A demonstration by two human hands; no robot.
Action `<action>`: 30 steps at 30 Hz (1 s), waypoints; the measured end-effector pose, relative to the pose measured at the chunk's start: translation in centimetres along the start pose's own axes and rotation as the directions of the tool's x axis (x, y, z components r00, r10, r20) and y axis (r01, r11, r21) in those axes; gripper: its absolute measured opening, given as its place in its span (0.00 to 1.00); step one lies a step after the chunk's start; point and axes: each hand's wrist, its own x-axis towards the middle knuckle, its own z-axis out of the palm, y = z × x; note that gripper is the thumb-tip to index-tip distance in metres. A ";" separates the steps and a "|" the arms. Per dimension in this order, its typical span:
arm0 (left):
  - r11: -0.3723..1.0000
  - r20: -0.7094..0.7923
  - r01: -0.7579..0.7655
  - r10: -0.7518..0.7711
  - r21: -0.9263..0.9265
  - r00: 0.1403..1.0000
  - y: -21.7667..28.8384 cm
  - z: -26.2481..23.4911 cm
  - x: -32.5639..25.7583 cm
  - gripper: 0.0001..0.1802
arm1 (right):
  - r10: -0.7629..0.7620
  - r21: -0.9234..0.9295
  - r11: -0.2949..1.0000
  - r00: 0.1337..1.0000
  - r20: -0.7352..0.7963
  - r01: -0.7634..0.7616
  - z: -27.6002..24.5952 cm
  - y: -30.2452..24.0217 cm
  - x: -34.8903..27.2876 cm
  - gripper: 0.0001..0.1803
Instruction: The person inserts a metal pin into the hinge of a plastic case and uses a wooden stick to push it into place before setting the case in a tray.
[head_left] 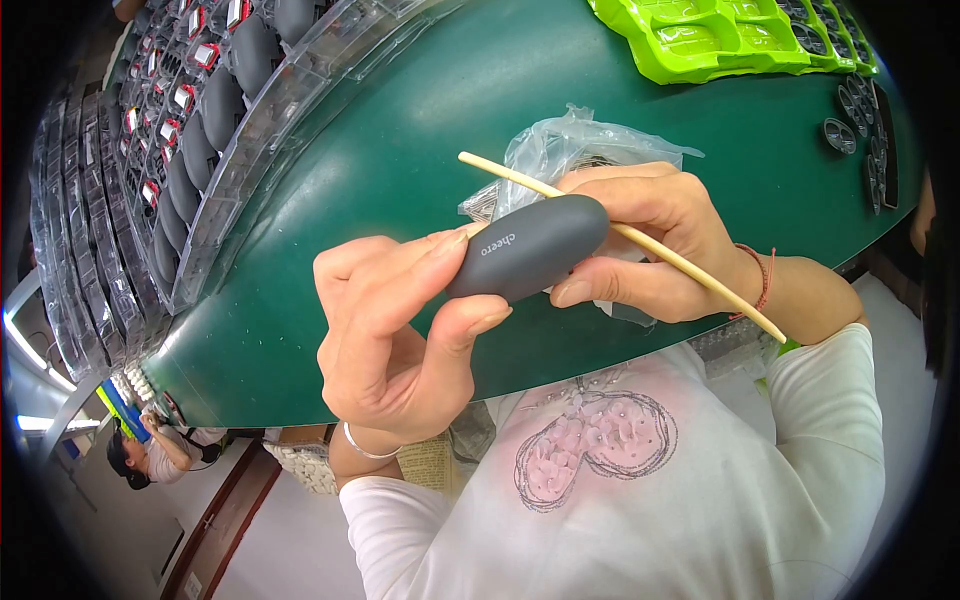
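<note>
Both my hands hold one dark grey oval pebble-shaped device (530, 247) above a green table (400, 170). My left hand (395, 325) pinches its left end between thumb and fingers. My right hand (655, 240) grips its right end and also carries a thin pale wooden stick (690, 275) that runs diagonally across the fingers, its tip pointing up-left past the device. A crumpled clear plastic bag (570, 145) lies on the table just behind my hands.
Clear plastic trays (200, 140) filled with several more grey oval devices line the left side of the table. Bright green moulded trays (720, 35) sit at the far right, with small dark parts (845, 130) beside them. Another person (150, 455) is visible low at the left.
</note>
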 end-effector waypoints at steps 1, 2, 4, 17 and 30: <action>1.000 0.010 -0.006 0.006 0.018 1.000 0.0 -0.1 0.0 0.19 | -0.005 -0.021 1.000 1.000 0.011 0.005 0.0 0.0 0.0 0.09; 0.999 0.020 -0.012 0.011 0.036 1.000 0.1 -0.2 0.1 0.19 | -0.005 -0.020 1.000 1.000 0.011 0.005 0.0 0.0 0.1 0.09; 0.997 0.034 -0.024 0.021 0.077 0.999 0.6 -0.3 0.3 0.19 | -0.003 0.038 0.999 1.000 -0.010 0.003 0.2 0.0 0.1 0.09; 0.993 -0.019 -0.059 0.062 0.106 0.998 0.3 -0.2 0.0 0.20 | -0.061 -0.044 0.997 0.998 -0.011 0.060 0.0 -0.1 0.2 0.09; 0.986 0.013 -0.105 0.104 0.127 0.994 0.4 -0.2 0.2 0.21 | -0.049 -0.006 0.999 0.998 -0.033 0.049 0.4 0.1 0.1 0.12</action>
